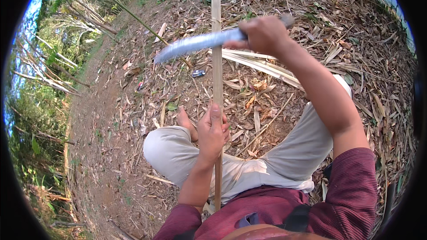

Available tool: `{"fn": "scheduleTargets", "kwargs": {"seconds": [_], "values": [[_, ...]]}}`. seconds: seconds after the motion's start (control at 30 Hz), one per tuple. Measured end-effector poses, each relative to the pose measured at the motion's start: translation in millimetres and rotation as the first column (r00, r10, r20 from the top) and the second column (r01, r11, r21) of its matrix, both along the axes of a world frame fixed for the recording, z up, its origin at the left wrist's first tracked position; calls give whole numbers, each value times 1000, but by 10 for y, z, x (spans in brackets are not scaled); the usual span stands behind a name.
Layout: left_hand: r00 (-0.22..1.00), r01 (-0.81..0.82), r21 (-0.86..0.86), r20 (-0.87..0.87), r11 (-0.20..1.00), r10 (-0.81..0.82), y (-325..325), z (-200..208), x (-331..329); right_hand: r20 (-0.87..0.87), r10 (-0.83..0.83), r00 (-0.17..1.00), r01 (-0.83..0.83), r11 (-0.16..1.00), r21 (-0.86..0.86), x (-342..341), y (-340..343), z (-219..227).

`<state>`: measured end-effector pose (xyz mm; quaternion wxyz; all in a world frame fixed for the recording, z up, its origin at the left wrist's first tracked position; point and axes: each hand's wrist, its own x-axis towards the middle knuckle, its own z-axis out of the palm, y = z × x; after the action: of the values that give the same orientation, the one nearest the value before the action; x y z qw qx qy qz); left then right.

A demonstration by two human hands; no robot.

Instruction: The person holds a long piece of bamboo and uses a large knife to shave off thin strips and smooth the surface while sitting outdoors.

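Observation:
My left hand (212, 130) is closed around a long, pale strip of split bamboo (217, 80), thumb laid along its face. The strip runs from my lap up past the top of the view. In my right hand (264, 35) is the handle of a machete (191, 44) with a curved, greyish blade pointing left. The blade crosses the strip well above my left hand and is smeared by motion. Whether its edge touches the strip I cannot tell.
Several pale split strips (262, 66) lie on the leaf-littered ground beyond my bent legs. A small blue object (198, 74) sits left of the bamboo. A thin green pole (133, 13) slants across the upper left, with bamboo stems and greenery at the far left.

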<state>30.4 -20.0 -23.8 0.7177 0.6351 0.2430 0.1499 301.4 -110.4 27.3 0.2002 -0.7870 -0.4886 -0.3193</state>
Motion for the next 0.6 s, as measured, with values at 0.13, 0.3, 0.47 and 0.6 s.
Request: {"fn": "scheduleTargets", "kwargs": {"seconds": [0.13, 0.3, 0.47, 0.6], "values": [[999, 14, 7, -41, 1000, -14, 74, -118, 80, -363, -173, 916, 155, 985, -77, 117, 30, 116], [999, -43, -49, 3, 998, 43, 19, 13, -27, 215, 189, 958, -166, 979, -119, -112, -1, -30], [996, 64, -60, -61, 996, -68, 76, 0, -185, -421, -253, 871, 306, 950, 62, 718, -239, 92], [999, 23, -123, -24, 992, -26, 52, -64, -176, -315, -118, 942, 81, 988, -129, 216, -106, 114]]}}
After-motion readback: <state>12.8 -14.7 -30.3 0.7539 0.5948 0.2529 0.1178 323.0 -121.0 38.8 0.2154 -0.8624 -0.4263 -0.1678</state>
